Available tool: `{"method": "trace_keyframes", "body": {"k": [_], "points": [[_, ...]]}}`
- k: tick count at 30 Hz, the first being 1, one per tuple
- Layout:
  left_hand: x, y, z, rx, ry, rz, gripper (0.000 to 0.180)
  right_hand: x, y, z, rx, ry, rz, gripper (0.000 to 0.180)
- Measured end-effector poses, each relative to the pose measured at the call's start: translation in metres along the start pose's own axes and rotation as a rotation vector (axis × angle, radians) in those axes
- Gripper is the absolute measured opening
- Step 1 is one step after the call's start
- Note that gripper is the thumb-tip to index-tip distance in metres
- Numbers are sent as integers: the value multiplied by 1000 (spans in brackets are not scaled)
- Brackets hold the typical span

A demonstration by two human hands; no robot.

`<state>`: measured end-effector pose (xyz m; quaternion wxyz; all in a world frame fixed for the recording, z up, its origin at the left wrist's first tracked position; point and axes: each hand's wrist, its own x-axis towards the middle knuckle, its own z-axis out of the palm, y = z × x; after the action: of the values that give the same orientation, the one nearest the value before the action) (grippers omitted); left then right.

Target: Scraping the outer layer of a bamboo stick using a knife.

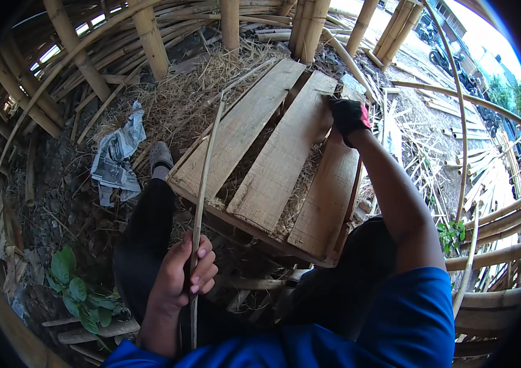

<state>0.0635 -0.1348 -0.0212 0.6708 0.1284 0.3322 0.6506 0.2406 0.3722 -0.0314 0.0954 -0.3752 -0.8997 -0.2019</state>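
My left hand, bare, is closed round a long thin bamboo strip. The strip stands nearly upright in front of me, passes the left side of a low slatted wooden bench, and appears to bend sharply near its upper end toward the bench's far edge. My right hand, in a black and red glove, rests at the far right of the bench top, over the middle and right planks. Its fingers are curled; whatever they grip is hidden by the glove.
Crumpled newspaper lies on the ground left of my shoe. Dry shavings cover the ground behind the bench. Bamboo posts stand at the back, and long bamboo poles lie at right. A leafy plant grows at lower left.
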Motion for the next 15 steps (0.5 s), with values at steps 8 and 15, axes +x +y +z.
{"method": "trace_keyframes", "body": {"k": [8,15], "points": [[3,0,-2,13,27,-4,43,2,12,-11,91,12,395,42],[0,0,2,33,27,-1,44,1,-8,-32,269,-124,37,35]]}}
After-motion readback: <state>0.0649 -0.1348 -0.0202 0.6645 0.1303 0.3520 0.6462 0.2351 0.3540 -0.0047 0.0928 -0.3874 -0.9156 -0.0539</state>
